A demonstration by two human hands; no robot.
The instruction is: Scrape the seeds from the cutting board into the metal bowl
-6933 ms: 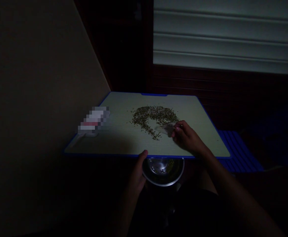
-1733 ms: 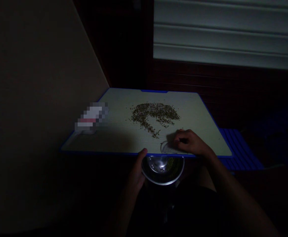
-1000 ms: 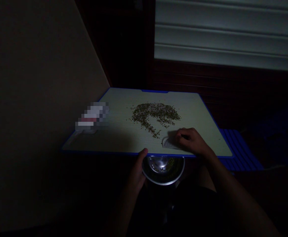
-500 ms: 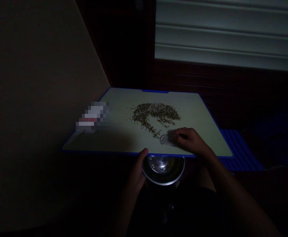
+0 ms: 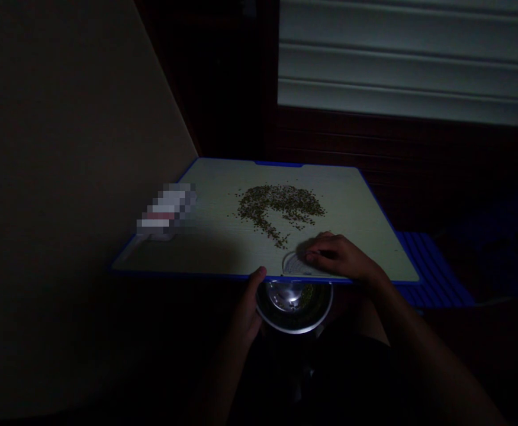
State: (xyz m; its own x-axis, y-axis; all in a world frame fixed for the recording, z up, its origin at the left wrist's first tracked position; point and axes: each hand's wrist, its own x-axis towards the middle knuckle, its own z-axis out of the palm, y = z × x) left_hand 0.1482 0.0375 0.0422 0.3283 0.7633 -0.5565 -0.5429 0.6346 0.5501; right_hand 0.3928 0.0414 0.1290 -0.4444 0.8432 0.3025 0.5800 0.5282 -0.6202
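Note:
Small dark greenish seeds or beans (image 5: 280, 201) lie in a curved heap on the pale, blue-edged tabletop (image 5: 205, 189). My right hand (image 5: 341, 254) is closed on a pale, rounded flat piece, perhaps a plastic lid (image 5: 295, 264), held against the tabletop near its front edge; its exact kind is hard to make out. Below that edge, my left hand (image 5: 252, 307) grips the side of a shiny metal bowl (image 5: 294, 328), thumb up by the table's edge. Some of the same small bits sit inside the bowl, whose far part is hidden under the tabletop.
A white object with a blurred-out label (image 5: 167, 213) rests at the table's left side. Along the left stands a wall (image 5: 72, 118). Blue striped cloth (image 5: 434, 269) lies beyond the right edge, and a slatted panel (image 5: 409, 65) is at the back. The room is dark.
My right hand has drawn the rounded flat piece slightly left and toward me, up to the table's front edge. My left hand and the bowl stay in place.

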